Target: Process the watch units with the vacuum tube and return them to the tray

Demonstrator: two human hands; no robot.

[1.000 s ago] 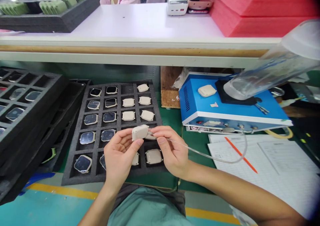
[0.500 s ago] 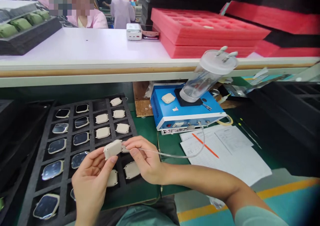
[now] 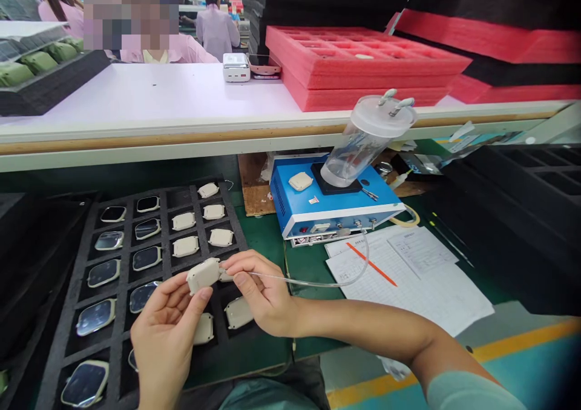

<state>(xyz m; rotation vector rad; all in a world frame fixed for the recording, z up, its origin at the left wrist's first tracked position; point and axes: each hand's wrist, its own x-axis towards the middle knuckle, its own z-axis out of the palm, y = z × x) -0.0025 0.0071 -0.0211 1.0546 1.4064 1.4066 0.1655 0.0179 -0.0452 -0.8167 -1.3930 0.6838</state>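
Observation:
Between the thumb and fingers of my left hand (image 3: pixel 170 325) is a cream watch case (image 3: pixel 203 275), raised above the tray. My right hand (image 3: pixel 261 292) pinches the end of a clear thin tube (image 3: pixel 313 284) against the side of that case; its very tip is hidden by the fingers. The tube curves back to the front of a blue box-shaped machine (image 3: pixel 336 204). Under my hands lies a black foam tray (image 3: pixel 120 289) with watch cases in its pockets, dark screens up on the left, cream backs up on the right.
On the blue machine stand a clear cylinder (image 3: pixel 349 149) and a cream case (image 3: pixel 300 181). Papers (image 3: pixel 408 283) with an orange strip (image 3: pixel 371 264) lie to the right. A shelf edge (image 3: pixel 181 134) crosses above, carrying red foam trays (image 3: pixel 363 83). Black trays (image 3: pixel 512 228) stand far right. Co-workers sit beyond.
The camera view has shifted slightly, so the shelf appears a little lower on the left. Both hands keep the same hold on the watch case and the tube.

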